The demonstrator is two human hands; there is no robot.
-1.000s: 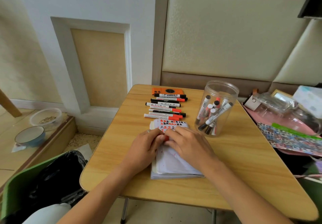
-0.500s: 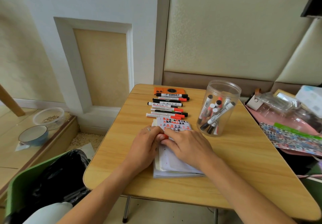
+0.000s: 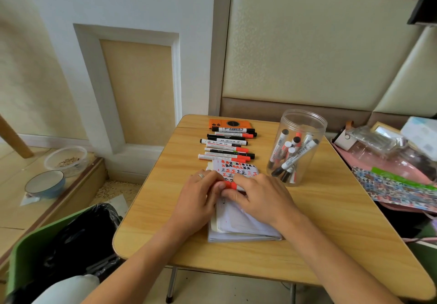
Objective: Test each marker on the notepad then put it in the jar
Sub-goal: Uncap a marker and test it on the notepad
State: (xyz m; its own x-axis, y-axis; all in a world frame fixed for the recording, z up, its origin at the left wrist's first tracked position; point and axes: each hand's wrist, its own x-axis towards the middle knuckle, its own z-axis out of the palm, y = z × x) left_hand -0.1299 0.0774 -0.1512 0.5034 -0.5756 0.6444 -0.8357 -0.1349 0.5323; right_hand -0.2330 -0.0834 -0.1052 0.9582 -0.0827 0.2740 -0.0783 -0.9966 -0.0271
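Red-capped white marker (image 3: 230, 185): held over white paper notepad (image 3: 238, 221), between both hands. Left hand (image 3: 196, 199) fingers pinch red end; right hand (image 3: 260, 199) fingers curl closed around barrel, barrel mostly hidden. Notepad lies flat on wooden table (image 3: 331, 221), upper page covered in red and black test marks. Row of capped markers (image 3: 227, 145) lies just beyond notepad. Clear plastic jar (image 3: 296, 147), upright, right of row, contains several markers.

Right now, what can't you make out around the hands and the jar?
- Red marker, head view: only a red end shows between the left hand and right hand; capped or not is hidden.
- Notepad: middle covered by both hands.
- Jar: marker count unclear, overlapping.
- Marker row: label print too small.
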